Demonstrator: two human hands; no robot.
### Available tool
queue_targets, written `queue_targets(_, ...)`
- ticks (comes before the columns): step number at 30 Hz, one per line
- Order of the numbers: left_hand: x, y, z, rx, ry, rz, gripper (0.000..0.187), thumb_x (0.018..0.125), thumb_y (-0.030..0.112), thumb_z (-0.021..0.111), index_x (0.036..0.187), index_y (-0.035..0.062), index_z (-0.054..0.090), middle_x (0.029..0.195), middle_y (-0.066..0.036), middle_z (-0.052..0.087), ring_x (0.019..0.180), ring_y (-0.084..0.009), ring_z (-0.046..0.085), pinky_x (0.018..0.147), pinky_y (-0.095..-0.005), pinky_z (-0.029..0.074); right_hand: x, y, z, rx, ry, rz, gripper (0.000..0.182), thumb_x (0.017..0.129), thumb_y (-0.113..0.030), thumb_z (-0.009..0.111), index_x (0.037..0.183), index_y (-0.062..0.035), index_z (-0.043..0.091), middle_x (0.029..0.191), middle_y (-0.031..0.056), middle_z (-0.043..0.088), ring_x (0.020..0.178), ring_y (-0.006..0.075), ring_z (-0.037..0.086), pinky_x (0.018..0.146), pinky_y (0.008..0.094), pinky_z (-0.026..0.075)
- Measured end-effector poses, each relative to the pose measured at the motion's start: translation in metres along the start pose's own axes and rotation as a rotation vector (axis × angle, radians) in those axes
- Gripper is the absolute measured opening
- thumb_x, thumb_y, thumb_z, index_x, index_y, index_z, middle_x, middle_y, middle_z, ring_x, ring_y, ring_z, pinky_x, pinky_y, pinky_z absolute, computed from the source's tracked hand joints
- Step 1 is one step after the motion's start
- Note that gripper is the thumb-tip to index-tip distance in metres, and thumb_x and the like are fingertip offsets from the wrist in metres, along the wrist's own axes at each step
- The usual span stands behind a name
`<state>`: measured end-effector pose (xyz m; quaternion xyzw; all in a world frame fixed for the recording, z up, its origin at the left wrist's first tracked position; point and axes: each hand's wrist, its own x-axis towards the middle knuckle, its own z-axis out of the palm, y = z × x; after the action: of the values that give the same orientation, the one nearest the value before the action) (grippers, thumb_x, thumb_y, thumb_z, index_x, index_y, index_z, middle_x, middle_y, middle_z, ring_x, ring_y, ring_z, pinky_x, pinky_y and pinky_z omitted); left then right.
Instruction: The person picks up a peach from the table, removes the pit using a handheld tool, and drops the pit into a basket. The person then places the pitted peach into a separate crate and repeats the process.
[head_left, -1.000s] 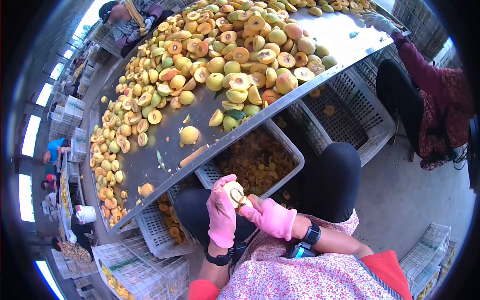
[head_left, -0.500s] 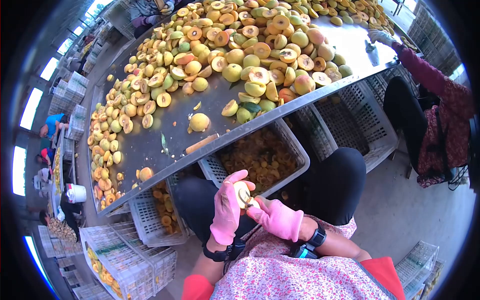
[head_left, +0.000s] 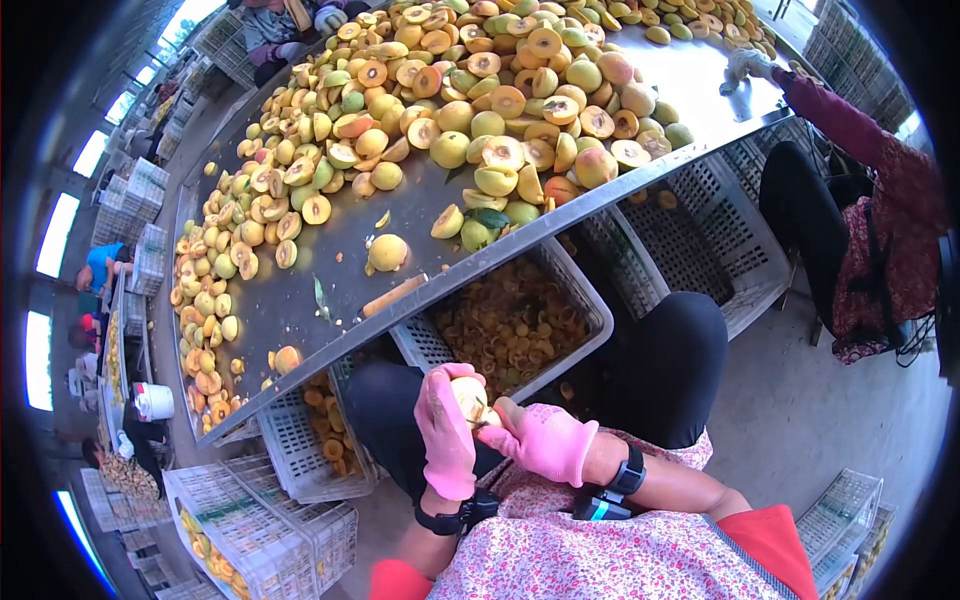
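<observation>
My left hand, in a pink glove, is closed around a peach half with its pale cut face showing. My right hand, also gloved in pink, is closed and pressed up to the fruit. From its fingertips a small curved dark blade reaches to the lower edge of the peach half; its handle is hidden in the glove. Both hands meet above my lap. Just beyond them, under the table edge, stands a crate holding peach scraps.
The metal table bears a heap of peach halves and a wooden stick near its edge. More crates stand beneath and at the left. A co-worker's gloved hand rests at the far right; another person sits at the far side.
My hands have moved slightly down and left with the peach half, which has turned a little in the left hand. The co-worker's hand at the right has shifted slightly.
</observation>
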<state>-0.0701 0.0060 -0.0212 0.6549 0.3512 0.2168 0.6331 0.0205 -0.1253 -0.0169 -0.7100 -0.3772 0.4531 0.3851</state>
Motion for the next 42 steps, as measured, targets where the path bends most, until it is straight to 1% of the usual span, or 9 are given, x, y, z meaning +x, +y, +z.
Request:
queue_targets(2, 0.004, 0.005, -0.005, 0.072, -0.039, 0.025, 0.057, 0.110, 0.050, 0.034, 0.097, 0.0017, 0.063, 0.087, -0.007, 0.067, 0.079, -0.0153, 0.064, 0.073, -0.0292, 0.052, -0.002, 0.001, 0.001, -0.016, -0.010, -0.016, 0.044, 0.105, -0.046, 0.051, 0.105, -0.0024, 0.054, 0.081, 0.0243, 0.068, 0.081, 0.0442, 0.068, 0.069, 0.0498, 0.052)
queue_targets(5, 0.014, 0.014, -0.011, 0.050, -0.222, -0.292, 0.070, 0.107, 0.060, 0.031, 0.090, 0.0007, 0.066, 0.078, -0.007, 0.067, 0.070, -0.0154, 0.065, 0.068, -0.0284, 0.053, -0.002, 0.005, 0.004, 0.020, -0.033, -0.017, 0.042, 0.105, -0.044, 0.052, 0.105, -0.0021, 0.055, 0.080, 0.0241, 0.067, 0.081, 0.0443, 0.068, 0.068, 0.0492, 0.052)
queue_targets(10, 0.018, 0.011, -0.011, 0.100, -0.246, -0.268, 0.070, 0.107, 0.059, 0.031, 0.092, 0.0001, 0.067, 0.078, -0.007, 0.067, 0.070, -0.0150, 0.065, 0.067, -0.0277, 0.053, -0.002, 0.005, 0.006, 0.118, -0.023, -0.013, 0.042, 0.106, -0.043, 0.052, 0.104, -0.0019, 0.055, 0.079, 0.0225, 0.068, 0.077, 0.0416, 0.068, 0.065, 0.0465, 0.051)
queue_targets(15, 0.015, 0.003, -0.004, 0.054, -0.209, -0.213, 0.065, 0.108, 0.054, 0.034, 0.093, -0.0004, 0.066, 0.080, -0.008, 0.068, 0.071, -0.0156, 0.065, 0.069, -0.0288, 0.053, 0.004, 0.022, 0.013, 0.413, -0.134, 0.035, 0.044, 0.107, -0.044, 0.051, 0.106, -0.0007, 0.058, 0.079, 0.0089, 0.063, 0.074, 0.0191, 0.058, 0.070, 0.0375, 0.048)
queue_targets(18, 0.011, 0.002, 0.003, -0.006, -0.099, -0.099, 0.062, 0.109, 0.050, 0.034, 0.093, -0.0007, 0.065, 0.084, -0.009, 0.069, 0.075, -0.0162, 0.065, 0.072, -0.0295, 0.052, 0.001, 0.013, 0.011, 0.516, -0.112, 0.021, 0.045, 0.107, -0.044, 0.051, 0.107, -0.0001, 0.059, 0.083, 0.0054, 0.060, 0.079, 0.0156, 0.052, 0.073, 0.0352, 0.047)
queue_targets(22, 0.012, 0.004, 0.002, -0.048, -0.131, 0.072, 0.059, 0.108, 0.049, 0.036, 0.094, -0.0010, 0.064, 0.086, -0.009, 0.069, 0.080, -0.0171, 0.065, 0.076, -0.0299, 0.051, 0.005, 0.026, 0.015, 0.685, -0.190, 0.011, 0.050, 0.105, -0.055, 0.050, 0.107, -0.0055, 0.058, 0.080, -0.0001, 0.055, 0.074, 0.0096, 0.048, 0.066, 0.0293, 0.043)
queue_targets(23, 0.013, 0.001, -0.001, -0.055, -0.177, 0.111, 0.059, 0.107, 0.049, 0.036, 0.094, -0.0011, 0.064, 0.086, -0.010, 0.069, 0.080, -0.0173, 0.065, 0.075, -0.0300, 0.051, 0.000, 0.014, 0.004, 0.828, -0.263, 0.109, 0.047, 0.103, -0.056, 0.053, 0.098, -0.0093, 0.057, 0.072, -0.0020, 0.050, 0.060, 0.0065, 0.043, 0.052, 0.0251, 0.036)
queue_targets(29, 0.007, -0.003, 0.005, 0.023, -0.087, 0.287, 0.065, 0.107, 0.058, 0.031, 0.089, 0.0012, 0.059, 0.081, -0.012, 0.068, 0.074, -0.0185, 0.064, 0.072, -0.0312, 0.050, -0.010, 0.004, -0.003, 1.087, -0.455, 0.258, 0.042, 0.106, -0.053, 0.048, 0.094, -0.0131, 0.054, 0.062, -0.0045, 0.044, 0.042, 0.0043, 0.031, 0.038, 0.0230, 0.021)
queue_targets(42, 0.008, 0.006, 0.013, -0.158, -0.096, -0.017, 0.063, 0.109, 0.052, 0.025, 0.087, 0.0039, 0.059, 0.077, -0.011, 0.067, 0.066, -0.0173, 0.060, 0.065, -0.0296, 0.049, -0.004, 0.031, 0.011, 1.460, -0.667, 0.114, 0.044, 0.108, -0.053, 0.042, 0.093, -0.0132, 0.054, 0.058, -0.0061, 0.039, 0.040, 0.0031, 0.027, 0.036, 0.0220, 0.020)
